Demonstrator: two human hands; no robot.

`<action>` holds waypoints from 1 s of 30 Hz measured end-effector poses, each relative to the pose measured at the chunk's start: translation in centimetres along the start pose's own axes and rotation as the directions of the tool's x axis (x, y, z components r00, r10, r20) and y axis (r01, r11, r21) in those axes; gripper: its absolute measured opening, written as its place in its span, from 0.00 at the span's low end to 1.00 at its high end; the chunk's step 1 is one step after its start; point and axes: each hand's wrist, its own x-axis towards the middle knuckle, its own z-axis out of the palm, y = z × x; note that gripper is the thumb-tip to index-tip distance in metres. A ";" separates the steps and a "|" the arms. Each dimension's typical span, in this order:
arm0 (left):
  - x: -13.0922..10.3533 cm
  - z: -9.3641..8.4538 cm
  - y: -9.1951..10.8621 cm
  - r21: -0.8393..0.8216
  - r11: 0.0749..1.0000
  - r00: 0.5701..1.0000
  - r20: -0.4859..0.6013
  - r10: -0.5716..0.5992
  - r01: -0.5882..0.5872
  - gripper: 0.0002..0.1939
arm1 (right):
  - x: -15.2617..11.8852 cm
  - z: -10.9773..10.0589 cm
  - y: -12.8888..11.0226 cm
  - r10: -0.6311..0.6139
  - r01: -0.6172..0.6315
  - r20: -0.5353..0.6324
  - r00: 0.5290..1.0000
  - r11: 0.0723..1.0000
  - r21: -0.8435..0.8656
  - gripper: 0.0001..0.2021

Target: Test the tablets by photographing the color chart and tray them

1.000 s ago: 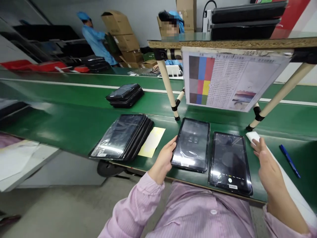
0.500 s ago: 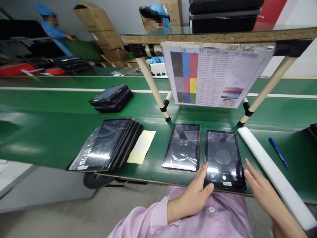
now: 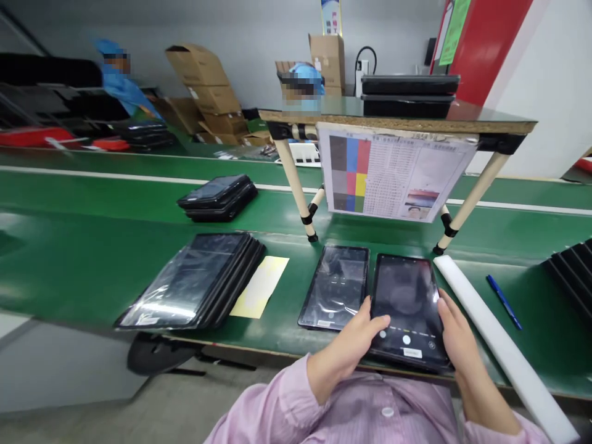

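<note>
Left hand [image 3: 345, 342] and right hand [image 3: 462, 339], fingers [image 3: 449, 309] partly curled, grip a tablet [image 3: 407, 293] by its 2 sides, lower right of centre in the frame; another tablet [image 3: 340, 287] lies just left.

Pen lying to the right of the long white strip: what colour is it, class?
The pen is blue, seen in the head view.
</note>
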 end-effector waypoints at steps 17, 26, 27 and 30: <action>-3.4 -4.6 3.5 0.820 0.491 0.673 -0.188 0.715 -0.293 0.61 | 0.2 8.4 -10.2 -0.369 0.099 0.372 0.852 0.811 0.576 0.35; -2.9 -4.0 3.2 0.892 0.391 0.631 -0.171 0.757 -0.227 0.71 | 0.6 8.6 -9.9 -0.384 0.143 0.327 0.864 0.808 0.572 0.33; -2.8 -4.0 3.2 0.894 0.386 0.629 -0.169 0.758 -0.225 0.72 | 0.6 8.6 -9.9 -0.387 0.143 0.327 0.862 0.806 0.575 0.33; -2.6 -3.9 3.0 0.902 0.377 0.610 -0.180 0.771 -0.210 0.70 | 0.4 8.7 -10.1 -0.403 0.157 0.313 0.860 0.792 0.590 0.33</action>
